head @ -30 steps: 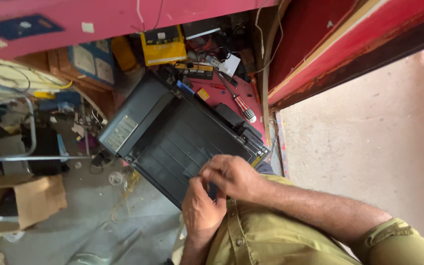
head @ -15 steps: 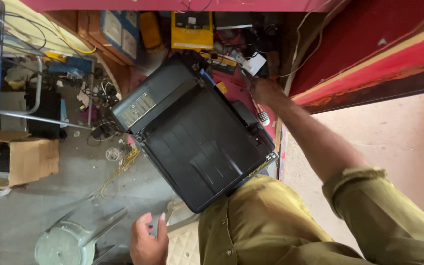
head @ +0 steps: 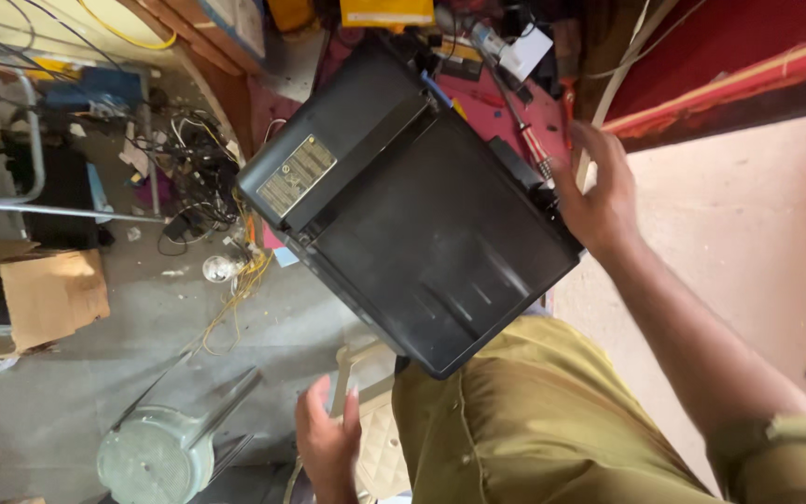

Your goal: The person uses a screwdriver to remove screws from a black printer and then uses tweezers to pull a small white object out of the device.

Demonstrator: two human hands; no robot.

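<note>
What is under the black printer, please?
Under the near corner of the printer is the person's knee in olive trousers. At its far end a red surface with a screwdriver shows. What lies under its middle is covered.

- There is one view only, from a camera worn on the person's head; no second view shares the scene with it.
- It looks steeply down past the person's lap, whose olive-clad leg (head: 552, 420) fills the lower middle and right of the frame.
- The camera sits close: a black machine (head: 412, 205) resting on the lap takes up the centre of the frame.
- The right hand (head: 599, 191) enters from the lower right and reaches up to the machine's far edge, right of centre.
- The left hand (head: 326, 439) shows at the bottom edge, left of centre.
- The grey floor (head: 170, 317) lies along the left, well below the lens.
</note>
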